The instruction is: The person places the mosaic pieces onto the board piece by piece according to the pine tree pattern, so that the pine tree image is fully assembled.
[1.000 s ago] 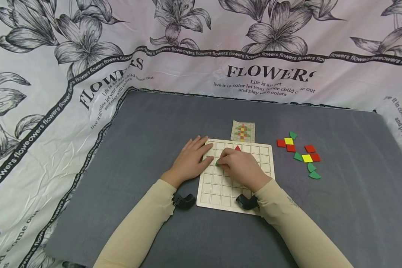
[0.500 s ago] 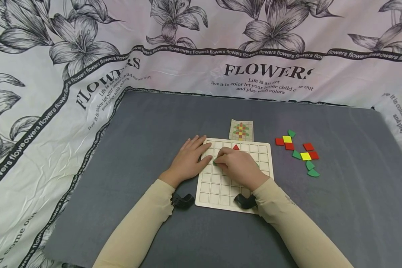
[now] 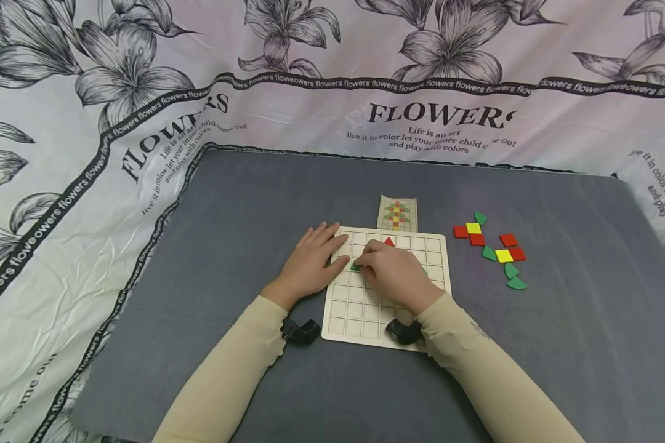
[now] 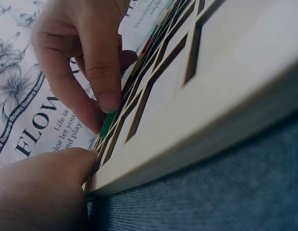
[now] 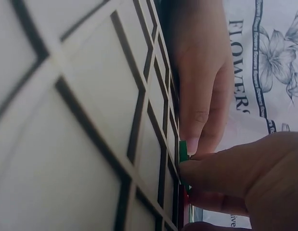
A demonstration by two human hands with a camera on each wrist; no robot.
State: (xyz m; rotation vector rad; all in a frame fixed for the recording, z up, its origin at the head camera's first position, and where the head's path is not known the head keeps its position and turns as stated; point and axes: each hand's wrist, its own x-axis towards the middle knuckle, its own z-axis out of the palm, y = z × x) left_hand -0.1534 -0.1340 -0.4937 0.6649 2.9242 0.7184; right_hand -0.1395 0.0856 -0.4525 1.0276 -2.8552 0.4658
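Observation:
A pale wooden grid board (image 3: 354, 311) lies on the table in front of me. My left hand (image 3: 307, 264) rests on its left edge, fingers spread. Over the upper part of the board, my right hand (image 3: 399, 274) pinches a small green tile (image 3: 355, 267) at a cell on the left. The left wrist view shows thumb and finger on this green tile (image 4: 109, 124), low against the grid. A red triangle tile (image 3: 389, 242) sits in the top row. Other cells under my right hand are hidden, though a sliver of green shows beside it.
Right of the board lie several loose tiles: red squares (image 3: 508, 240), yellow squares (image 3: 503, 256) and green curved pieces (image 3: 516, 283). A printed pattern card (image 3: 397, 213) lies behind the board's top edge. Flower-printed cloth (image 3: 288, 117) borders the grey table (image 3: 266, 197).
The whole head view has shifted slightly. Both hands keep their places on the board, and a little more of the green tile shows by the right fingertips.

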